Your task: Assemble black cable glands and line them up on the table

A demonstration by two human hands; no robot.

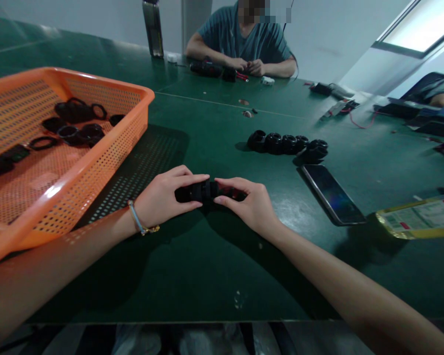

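Observation:
Between my two hands, just above the green table (214,276), is a black cylindrical part (200,191) with ridged rings around its middle. My left hand (166,195), with a light-blue bracelet at the wrist, grips its left end between thumb and fingers. On the right end, my right hand (253,202) pinches a dark piece (232,192) with a reddish sheen. The two pieces meet or nearly meet in the middle; I cannot tell whether they are joined. My fingers and palms partly cover both ends.
An orange basket (107,170) with black rings and parts stands at left. Beyond my hands is a row of black cylindrical parts (281,143). A phone (333,194) and a yellow-edged package (422,217) lie at right. Across the table a person (244,44) handles small items.

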